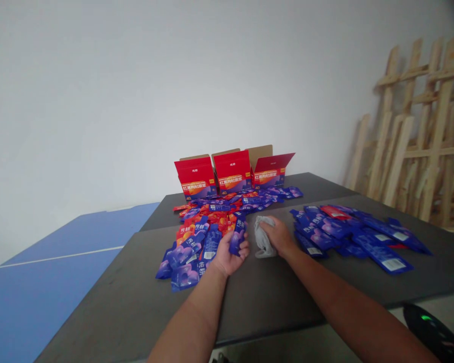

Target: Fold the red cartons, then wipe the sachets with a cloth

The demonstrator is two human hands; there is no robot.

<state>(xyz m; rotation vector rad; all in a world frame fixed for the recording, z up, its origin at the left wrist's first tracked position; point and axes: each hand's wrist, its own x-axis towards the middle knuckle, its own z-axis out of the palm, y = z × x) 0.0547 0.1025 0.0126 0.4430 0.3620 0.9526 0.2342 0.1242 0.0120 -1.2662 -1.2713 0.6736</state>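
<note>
My left hand [230, 256] has its fingers curled round a blue-purple sachet [237, 235], which it holds up at the right edge of a loose heap of sachets. A crumpled grey cloth [264, 238] is bunched in my right hand [279, 236], a short way to the right of the held sachet. Left of my left hand lie blue sachets [187, 252] mixed with red-orange sachets [214, 218]. Another pile of mostly blue sachets [333, 229] spreads out to the right of my right hand.
Three open red cartons, a left one [196, 180], a middle one [232, 174] and a right one [269, 174], stand at the back of the dark table [265, 307]. A blue table [71, 262] adjoins on the left. Wooden frames [423, 136] lean against the wall at right.
</note>
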